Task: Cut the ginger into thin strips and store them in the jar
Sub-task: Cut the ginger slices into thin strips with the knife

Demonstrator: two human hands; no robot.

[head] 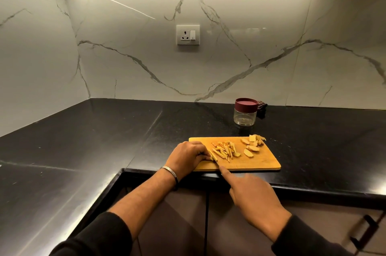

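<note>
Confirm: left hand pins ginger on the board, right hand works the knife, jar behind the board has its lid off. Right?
Not quite. In the head view the jar behind the cutting board has its maroon lid on. The rest holds: the left hand pins the ginger, and the right hand works the knife.

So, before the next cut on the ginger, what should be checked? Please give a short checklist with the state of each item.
1. Left hand steadies the ginger piece: ok.
2. Right hand grips the knife, index finger along its spine: ok.
3. Left fingertips clear of the blade: cannot tell.
4. Cutting board flat on the counter: ok.
5. Uncut slices remain: ok.
6. Jar open for storing: not ok, lid on.
</note>
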